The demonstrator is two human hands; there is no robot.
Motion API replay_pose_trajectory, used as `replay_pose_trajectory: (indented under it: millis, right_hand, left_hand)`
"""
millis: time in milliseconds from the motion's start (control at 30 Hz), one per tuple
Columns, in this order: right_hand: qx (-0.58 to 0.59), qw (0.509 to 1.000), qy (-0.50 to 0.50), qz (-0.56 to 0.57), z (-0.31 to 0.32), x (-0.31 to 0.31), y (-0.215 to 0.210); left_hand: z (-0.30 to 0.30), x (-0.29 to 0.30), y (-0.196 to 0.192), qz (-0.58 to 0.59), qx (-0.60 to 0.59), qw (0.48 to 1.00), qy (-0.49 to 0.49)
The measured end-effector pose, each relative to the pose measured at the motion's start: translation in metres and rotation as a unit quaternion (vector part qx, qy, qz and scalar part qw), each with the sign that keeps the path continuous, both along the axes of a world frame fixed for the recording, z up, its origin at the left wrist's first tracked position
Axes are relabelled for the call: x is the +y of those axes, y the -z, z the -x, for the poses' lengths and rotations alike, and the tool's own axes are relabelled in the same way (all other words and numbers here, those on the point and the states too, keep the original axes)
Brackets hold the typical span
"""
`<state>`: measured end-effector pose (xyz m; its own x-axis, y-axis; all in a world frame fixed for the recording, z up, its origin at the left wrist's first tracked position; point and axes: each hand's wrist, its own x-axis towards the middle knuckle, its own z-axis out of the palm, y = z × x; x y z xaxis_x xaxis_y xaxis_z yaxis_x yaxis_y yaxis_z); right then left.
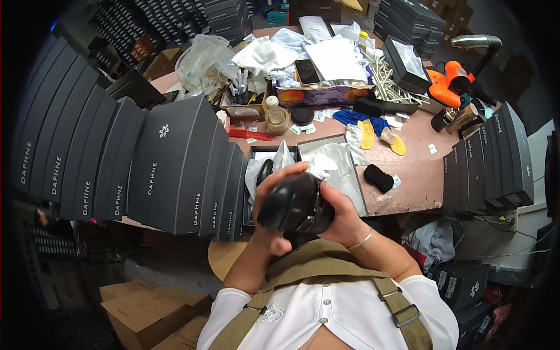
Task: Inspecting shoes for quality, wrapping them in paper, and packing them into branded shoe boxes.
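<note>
Fingers [280, 178] of the left hand [271, 201] curled over the top of a black shoe [294, 205], while the right hand [341, 219] gripped its other side, fingers closed on it and pinching a wad of white tissue [319, 168] against it. Both hands held the shoe up close to the chest, above the near edge of the tabletop [420, 169].

Just beyond the hands lay an open grey box [350, 186] lined with white paper, and beside it a second open box [259, 154] with a dark shoe inside. A black sock [379, 178] lay to the right of the boxes. Left of them stood a long row of grey shoeboxes [169, 169] on edge; a shorter row [490, 163] stood at the right.

Farther back were yellow insoles [366, 134] on blue cloth [359, 118], a small jar [276, 116], a red cutter [251, 135] and a phone [307, 71] among crumpled paper. An orange tool [452, 81] sat at the far right, with more stacked boxes [408, 17] behind.
</note>
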<state>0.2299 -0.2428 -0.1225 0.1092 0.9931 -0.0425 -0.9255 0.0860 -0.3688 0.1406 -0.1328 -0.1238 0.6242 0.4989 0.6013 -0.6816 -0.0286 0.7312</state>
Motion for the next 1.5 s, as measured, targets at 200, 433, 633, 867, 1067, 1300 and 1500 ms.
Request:
replay_pose_trajectory:
  millis: [200,433,633,867,1067,1300,1500]
  right_hand:
    - [0.104,0.985,-0.027,-0.135,0.025,-0.025,0.028]
    - [-0.121,0.936,-0.255,-0.209,0.010,-0.025,-0.034]
    - [-0.259,0.880,-0.298,-0.265,0.015,-0.025,-0.049]
    - [-0.097,0.948,-0.177,-0.246,0.045,-0.055,0.011]
    - [-0.261,0.880,-0.216,-0.332,0.031,-0.021,-0.033]
    - [-0.317,0.925,-0.179,-0.109,0.021,-0.052,-0.019]
    - [-0.156,0.970,-0.184,-0.001,0.026,-0.078,0.011]
  left_hand:
    - [0.014,-0.011,-0.020,-0.109,-0.096,0.989,0.016]
    - [0.046,-0.053,0.006,-0.143,-0.244,0.954,-0.104]
    - [0.067,-0.067,-0.015,-0.171,-0.218,0.954,-0.119]
    - [0.065,-0.051,-0.022,-0.123,-0.200,0.972,-0.032]
    - [0.080,-0.054,-0.028,-0.221,-0.194,0.954,-0.060]
    - [0.067,-0.051,-0.012,-0.200,-0.164,0.959,-0.116]
    - [0.055,-0.048,-0.010,-0.138,-0.093,0.985,-0.052]
